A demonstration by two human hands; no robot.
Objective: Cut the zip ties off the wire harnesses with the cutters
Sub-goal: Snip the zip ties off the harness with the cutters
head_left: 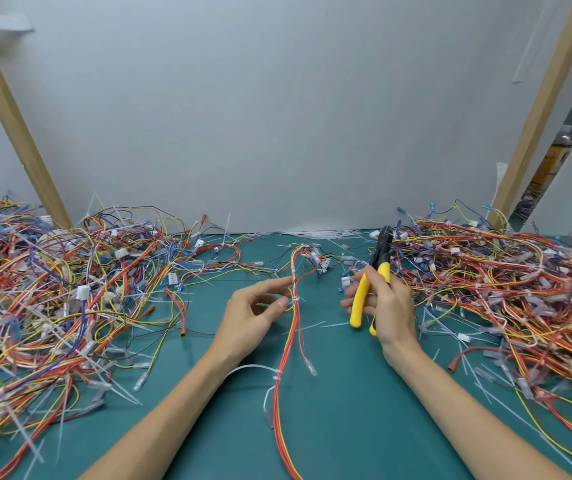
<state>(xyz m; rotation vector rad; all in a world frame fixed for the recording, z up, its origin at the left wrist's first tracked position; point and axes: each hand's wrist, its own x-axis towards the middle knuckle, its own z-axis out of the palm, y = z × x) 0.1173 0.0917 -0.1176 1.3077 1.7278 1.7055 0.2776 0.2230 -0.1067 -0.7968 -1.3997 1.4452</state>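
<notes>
Seemingly lining up a cut: the harness (287,344) lies mid-counter (346,427), the left hand (253,313) touching it with a loose, open grip beside a zip tie (295,299). The right hand (390,306) grips the cutters (360,303), nose raised; next, bring them onto that tie.

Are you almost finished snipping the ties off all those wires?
Not nearly. Some snipped ties litter the mat. Right now the left hand touches one harness, which still wears white ties, while the right hand holds the cutters. The left pile and right pile still show ties.
</notes>
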